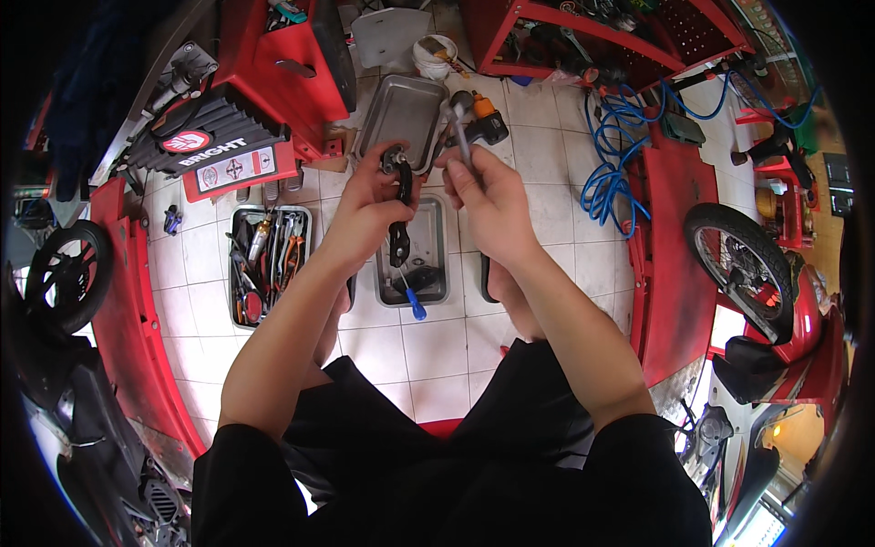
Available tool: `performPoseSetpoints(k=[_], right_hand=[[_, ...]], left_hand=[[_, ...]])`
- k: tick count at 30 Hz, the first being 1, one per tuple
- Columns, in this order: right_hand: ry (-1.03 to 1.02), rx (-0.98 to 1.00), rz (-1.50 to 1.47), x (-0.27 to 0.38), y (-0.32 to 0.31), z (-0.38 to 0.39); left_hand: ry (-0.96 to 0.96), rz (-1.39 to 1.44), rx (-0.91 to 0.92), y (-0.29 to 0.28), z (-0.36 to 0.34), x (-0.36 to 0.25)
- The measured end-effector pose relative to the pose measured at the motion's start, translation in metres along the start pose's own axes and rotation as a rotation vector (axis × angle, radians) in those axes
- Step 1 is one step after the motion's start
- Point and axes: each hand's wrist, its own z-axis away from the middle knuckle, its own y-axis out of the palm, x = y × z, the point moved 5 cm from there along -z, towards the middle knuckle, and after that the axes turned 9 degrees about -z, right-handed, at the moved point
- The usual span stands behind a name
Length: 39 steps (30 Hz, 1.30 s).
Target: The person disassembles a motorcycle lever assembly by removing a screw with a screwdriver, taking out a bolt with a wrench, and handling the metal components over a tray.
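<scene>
Remotely, I'm holding two pieces over two metal trays [401, 102].
My left hand [369, 210] is wrapping its fingers around one curved black part [403, 187], above the nearer tray [430, 239] by its left edge; my right hand [492, 205] is pinching one slim steel rod [462, 144]. One blue-handled screwdriver [416, 304] is crossing the near edge.

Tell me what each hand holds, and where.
Left hand: a black mechanical part, by its upper half. Right hand: a blurred grey metal tool, near its lower end.

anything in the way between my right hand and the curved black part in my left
Nothing visible stands between the right hand and the curved black part, except the left hand gripping it; the grey rectangular tray lies below, on the floor.
</scene>
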Motion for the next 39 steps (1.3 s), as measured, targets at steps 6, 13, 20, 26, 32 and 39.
performPoseSetpoints(k=[6,13,20,26,32,39], right_hand=[[0.073,0.098,0.131,0.022,0.017,0.009],[0.057,0.056,0.073,0.012,0.013,0.007],[0.094,0.061,0.129,0.008,0.012,0.007],[0.119,0.053,0.102,0.006,0.012,0.007],[0.047,0.095,0.158,0.015,0.015,0.009],[-0.039,0.082,0.261,0.015,0.014,0.007]], left_hand=[[-0.038,0.056,0.059,0.007,0.005,0.006],[-0.034,0.010,0.044,0.010,0.005,0.000],[-0.032,-0.057,0.091,0.015,0.008,-0.004],[-0.034,0.051,0.089,0.011,0.005,0.003],[-0.134,0.062,0.011,0.006,0.006,0.002],[-0.077,0.008,-0.164,0.004,0.003,-0.002]])
